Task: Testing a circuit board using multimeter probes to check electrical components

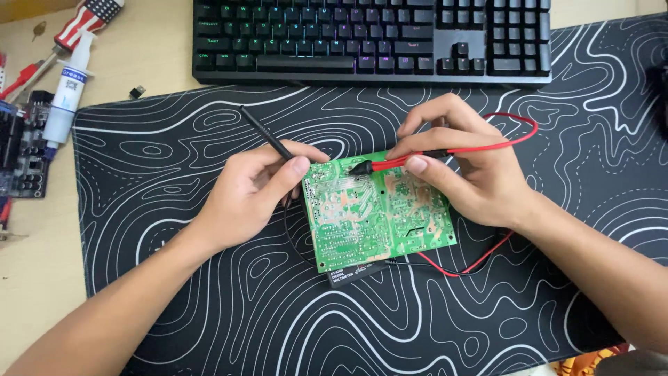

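A green circuit board [376, 216] lies solder side up on a black desk mat [174, 299], over a small black multimeter [355, 273] whose edge shows beneath it. My left hand [254, 191] holds a black probe [268, 136] like a pen, its tip at the board's left edge. My right hand [466, 163] grips a red probe [417, 159], with its black tip pressed on the board's upper middle. A red lead [518, 129] loops behind that hand and runs back under the board.
A black keyboard [369, 38] with lit keys spans the back of the desk. At the left edge lie a white syringe tube [66, 90], a screwdriver [83, 21] with a striped handle and another dark circuit board [21, 150].
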